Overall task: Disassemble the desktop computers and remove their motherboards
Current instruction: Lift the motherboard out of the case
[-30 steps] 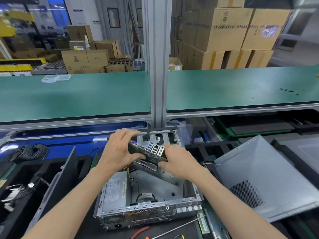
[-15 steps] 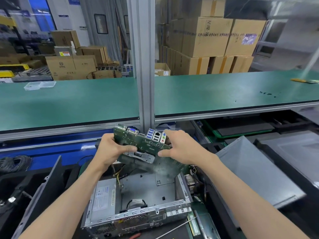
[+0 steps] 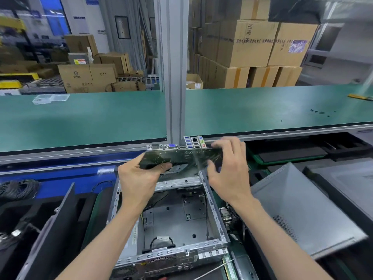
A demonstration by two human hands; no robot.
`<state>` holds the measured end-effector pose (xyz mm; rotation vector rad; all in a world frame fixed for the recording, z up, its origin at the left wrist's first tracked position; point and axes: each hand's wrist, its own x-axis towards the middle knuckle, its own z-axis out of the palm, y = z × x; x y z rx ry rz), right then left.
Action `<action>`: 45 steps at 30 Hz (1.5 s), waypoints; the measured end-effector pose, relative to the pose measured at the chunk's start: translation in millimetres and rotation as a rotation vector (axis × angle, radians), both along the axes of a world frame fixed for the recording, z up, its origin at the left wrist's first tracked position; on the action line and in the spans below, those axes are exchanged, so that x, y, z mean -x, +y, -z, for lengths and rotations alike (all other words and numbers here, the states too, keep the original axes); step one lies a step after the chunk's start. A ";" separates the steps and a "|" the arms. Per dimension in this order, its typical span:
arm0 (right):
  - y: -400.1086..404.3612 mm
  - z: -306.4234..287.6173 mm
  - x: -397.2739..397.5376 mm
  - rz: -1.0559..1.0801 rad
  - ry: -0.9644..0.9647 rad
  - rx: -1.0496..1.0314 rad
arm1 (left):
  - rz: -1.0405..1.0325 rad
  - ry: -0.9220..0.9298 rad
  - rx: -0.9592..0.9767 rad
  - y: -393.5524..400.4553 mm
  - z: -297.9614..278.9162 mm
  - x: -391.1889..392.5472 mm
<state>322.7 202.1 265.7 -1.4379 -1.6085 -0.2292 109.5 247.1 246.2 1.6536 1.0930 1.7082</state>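
Observation:
The green motherboard (image 3: 187, 157) hangs in the air above the far end of the open metal computer case (image 3: 173, 223), tilted with its row of rear ports facing up and away. My left hand (image 3: 137, 178) grips the board's left edge. My right hand (image 3: 228, 168) holds its right end, fingers over the top. Inside the case I see a bare metal floor with a few loose cables and a power supply at the near left, partly hidden by my left forearm.
A grey case side panel (image 3: 298, 211) leans at the right. A black panel (image 3: 54, 229) stands at the left beside black foam trays and coiled cables (image 3: 18, 188). A long green bench (image 3: 80, 120) with an aluminium post (image 3: 174, 77) runs behind. A screwdriver shaft (image 3: 214, 269) lies near the front.
Both hands have lifted the motherboard up and out of the case, away from me toward the green bench. The case floor is now exposed.

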 end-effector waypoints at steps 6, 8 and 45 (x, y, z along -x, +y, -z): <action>-2.6 9.7 25.5 0.065 0.445 0.053 | -0.270 0.278 -0.296 -5.4 12.3 -20.5; -0.8 5.5 31.0 0.030 0.782 0.276 | -0.323 0.341 -0.347 -3.3 16.2 -23.7; -50.9 -6.9 -198.5 0.219 0.897 0.538 | 0.638 0.765 0.199 -19.9 81.2 -217.3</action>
